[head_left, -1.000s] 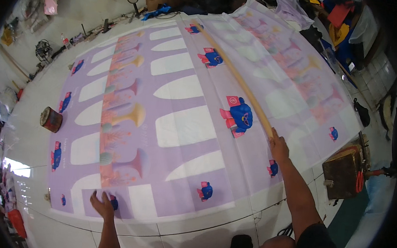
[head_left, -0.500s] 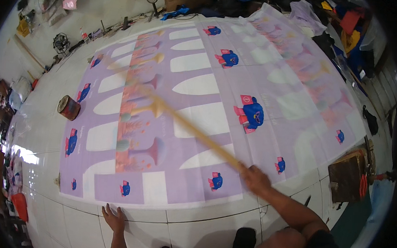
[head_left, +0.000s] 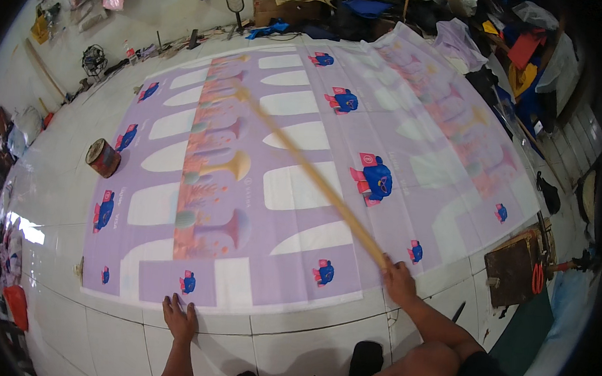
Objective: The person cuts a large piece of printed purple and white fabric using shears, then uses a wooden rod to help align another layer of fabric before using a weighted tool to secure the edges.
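A large printed sheet [head_left: 284, 283] in lilac and white, with blue cartoon figures and horn-shaped motifs, is spread over the tiled floor. My right hand [head_left: 398, 283] is closed round the near end of a long wooden stick [head_left: 315, 178]. That stick slants away over the sheet to the far left, its far part thin and pale against the print; whether it touches the sheet I cannot tell. My left hand [head_left: 181, 317] lies with fingers spread on the sheet's near edge, below a small printed figure.
A rusty round can [head_left: 103, 158] stands by the sheet's left edge. At the right are a worn brown box [head_left: 513, 273] and orange-handled scissors [head_left: 537, 278]. Piled cloth [head_left: 367, 9] lines the back, beside a racket-shaped swatter [head_left: 235, 6]. A small fan [head_left: 94, 59] sits far left.
The stick has swung, its far part now further right over the sheet. My left hand has come forward from the tiles onto the sheet's near edge. The whole view has shifted slightly.
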Demonstrator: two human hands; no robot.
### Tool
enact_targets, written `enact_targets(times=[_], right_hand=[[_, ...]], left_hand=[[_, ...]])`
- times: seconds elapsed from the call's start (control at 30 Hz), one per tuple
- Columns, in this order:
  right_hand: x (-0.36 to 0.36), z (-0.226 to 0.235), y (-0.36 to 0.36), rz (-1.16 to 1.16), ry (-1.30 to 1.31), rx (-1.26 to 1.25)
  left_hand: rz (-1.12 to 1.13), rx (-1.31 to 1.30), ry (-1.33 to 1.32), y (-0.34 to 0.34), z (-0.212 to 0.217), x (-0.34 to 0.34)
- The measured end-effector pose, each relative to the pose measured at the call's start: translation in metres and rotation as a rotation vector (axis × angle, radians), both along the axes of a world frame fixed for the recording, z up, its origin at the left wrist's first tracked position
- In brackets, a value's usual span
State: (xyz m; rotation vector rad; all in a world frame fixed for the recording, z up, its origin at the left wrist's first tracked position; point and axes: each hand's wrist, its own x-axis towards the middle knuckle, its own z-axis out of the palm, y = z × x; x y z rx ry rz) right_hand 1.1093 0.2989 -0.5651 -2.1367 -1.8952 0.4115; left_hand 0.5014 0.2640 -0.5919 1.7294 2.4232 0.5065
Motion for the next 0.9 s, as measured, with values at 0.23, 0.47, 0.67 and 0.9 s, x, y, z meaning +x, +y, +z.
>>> enact_targets(times=[0.23,0.47,0.67,0.9], right_hand=[[0.085,-0.025,0.010,-0.314,-0.019,-0.017],[0.068,-0.004,0.059,-0.220,0.066,0.131],[-0.046,0.033,0.139,0.148,0.045,0.130],[-0.168,0.025,0.245,0.387,-0.066,0.018]], left_hand=[[0.255,0.239,-0.235,-0.008,-0.011,-0.025],[0.663,0.116,-0.579,-0.003,-0.005,-0.063],[0.408,0.116,-0.056,-0.011,-0.004,-0.047],[0.378,0.074,0.033,-0.006,-0.018,-0.022]])
